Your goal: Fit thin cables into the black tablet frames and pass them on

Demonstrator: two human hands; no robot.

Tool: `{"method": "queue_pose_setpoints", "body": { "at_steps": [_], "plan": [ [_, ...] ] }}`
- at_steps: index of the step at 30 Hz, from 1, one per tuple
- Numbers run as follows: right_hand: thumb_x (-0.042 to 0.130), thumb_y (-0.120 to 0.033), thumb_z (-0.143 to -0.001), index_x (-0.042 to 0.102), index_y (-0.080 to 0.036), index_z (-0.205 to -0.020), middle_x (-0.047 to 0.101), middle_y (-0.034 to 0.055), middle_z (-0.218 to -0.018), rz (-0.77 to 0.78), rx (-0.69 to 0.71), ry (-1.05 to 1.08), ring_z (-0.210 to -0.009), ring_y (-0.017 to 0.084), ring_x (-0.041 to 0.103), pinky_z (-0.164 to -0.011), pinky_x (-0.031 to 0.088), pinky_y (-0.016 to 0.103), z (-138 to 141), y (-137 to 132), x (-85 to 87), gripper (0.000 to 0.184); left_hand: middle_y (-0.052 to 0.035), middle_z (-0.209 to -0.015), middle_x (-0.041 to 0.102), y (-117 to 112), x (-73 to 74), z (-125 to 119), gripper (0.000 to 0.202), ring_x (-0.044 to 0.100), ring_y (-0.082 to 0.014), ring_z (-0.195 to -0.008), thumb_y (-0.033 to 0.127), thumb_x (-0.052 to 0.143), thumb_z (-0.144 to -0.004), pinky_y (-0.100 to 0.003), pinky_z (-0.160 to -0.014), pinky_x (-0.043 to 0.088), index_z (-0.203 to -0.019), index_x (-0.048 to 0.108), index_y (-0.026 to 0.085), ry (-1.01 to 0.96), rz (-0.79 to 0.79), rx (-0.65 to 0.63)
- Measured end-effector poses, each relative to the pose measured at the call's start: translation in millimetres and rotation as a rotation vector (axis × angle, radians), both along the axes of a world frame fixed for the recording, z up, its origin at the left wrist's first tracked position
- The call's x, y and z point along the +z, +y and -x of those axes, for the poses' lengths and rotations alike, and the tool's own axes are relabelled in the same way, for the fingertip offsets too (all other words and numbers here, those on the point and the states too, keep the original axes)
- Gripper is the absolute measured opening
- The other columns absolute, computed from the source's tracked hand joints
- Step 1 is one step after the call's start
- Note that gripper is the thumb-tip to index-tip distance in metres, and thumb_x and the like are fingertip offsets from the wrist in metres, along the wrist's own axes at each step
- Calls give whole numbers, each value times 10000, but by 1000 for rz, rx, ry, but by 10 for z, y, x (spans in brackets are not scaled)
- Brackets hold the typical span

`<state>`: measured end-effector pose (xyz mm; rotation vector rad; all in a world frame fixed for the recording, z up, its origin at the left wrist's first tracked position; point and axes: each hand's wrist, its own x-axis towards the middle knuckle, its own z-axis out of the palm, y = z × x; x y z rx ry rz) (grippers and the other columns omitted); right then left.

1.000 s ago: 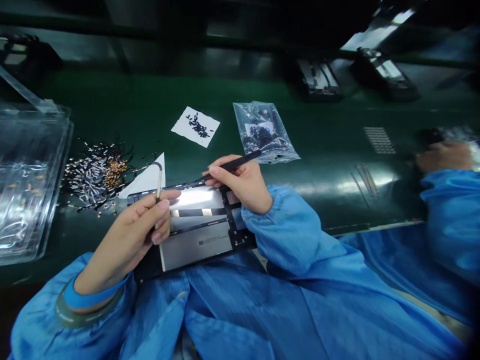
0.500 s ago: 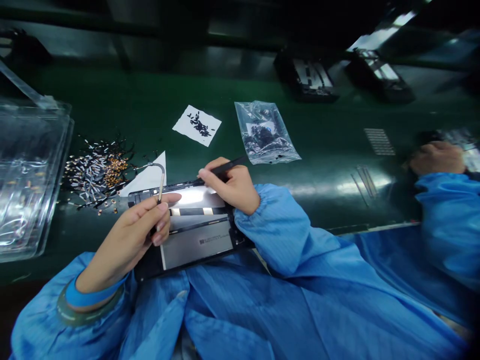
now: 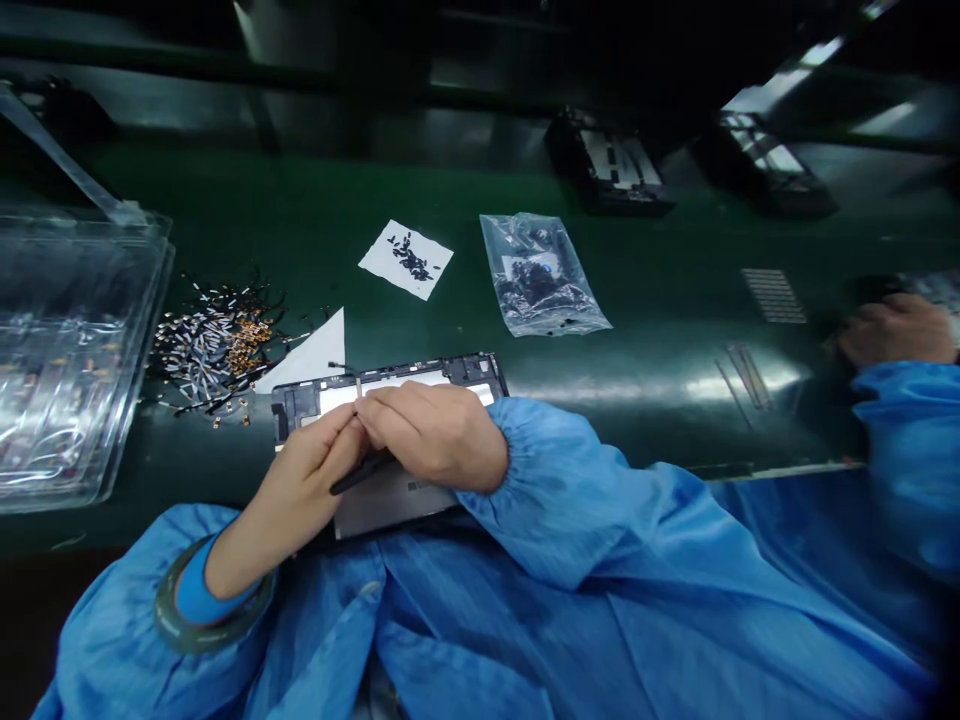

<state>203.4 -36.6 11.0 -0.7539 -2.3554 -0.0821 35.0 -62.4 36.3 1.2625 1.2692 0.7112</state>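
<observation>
An open tablet chassis (image 3: pixel 480 372) lies at the near edge of the green bench, its silver back panel partly hidden by my hands. My left hand (image 3: pixel 311 478) and my right hand (image 3: pixel 435 435) meet over its middle, fingertips pinched together on a thin flex cable (image 3: pixel 359 384) that sticks up between them. A black stylus-like tool (image 3: pixel 361 471) lies tucked under my right hand's fingers. Both arms wear blue sleeves.
A pile of small flex connectors (image 3: pixel 214 345) and a white paper triangle (image 3: pixel 315 355) lie left of the chassis. Clear plastic trays (image 3: pixel 67 350) stack at far left. A paper with black bits (image 3: pixel 406 259), a parts bag (image 3: pixel 540 272), and a co-worker's hand (image 3: pixel 896 330) at right.
My right hand moved left from the chassis's top edge to join my left hand over the middle. The tool swung down under the fingers. The flex cable now sits pinched between both hands.
</observation>
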Motion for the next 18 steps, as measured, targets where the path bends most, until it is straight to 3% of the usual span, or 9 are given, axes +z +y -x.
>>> {"method": "queue_pose_setpoints", "body": {
  "at_steps": [3,6,9,12,18],
  "plan": [
    [481,-174,-948,670,-197,-828,725,22,-769,31,-126,251,-719,135,670,-670,518,247,-86,27,67,224,26,-584,451,-24,5,35,265,360,-99,-532,413,624,-818,-237,-494,277,-827,664,150,-80,100,52],
    [527,-161,-918,653,-230,-829,727,8,-788,127,-290,447,-706,127,668,-667,528,240,-164,34,114,169,64,-519,371,-50,27,77,356,245,-71,-452,413,608,-845,-229,-444,207,-1056,665,132,-287,230,166],
    [536,-147,-904,657,-228,-831,733,8,-773,102,-190,388,-691,125,672,-649,529,235,-147,11,83,163,42,-503,423,-55,63,75,395,295,-80,-453,398,611,-844,-228,-433,203,-1118,671,120,-410,290,171],
    [535,-180,-921,674,-218,-825,727,11,-721,66,-103,314,-678,130,675,-656,532,239,-79,8,46,174,7,-562,511,-48,87,45,332,368,-82,-476,375,639,-832,-222,-440,228,-1050,710,135,-457,308,196],
    [570,-192,-910,672,-201,-824,723,10,-783,377,-22,488,-711,105,654,-658,511,216,-69,73,90,134,0,-548,530,-49,61,52,281,441,-90,-515,349,623,-862,-214,-525,327,-1033,736,157,-534,299,166]
  ]
}}
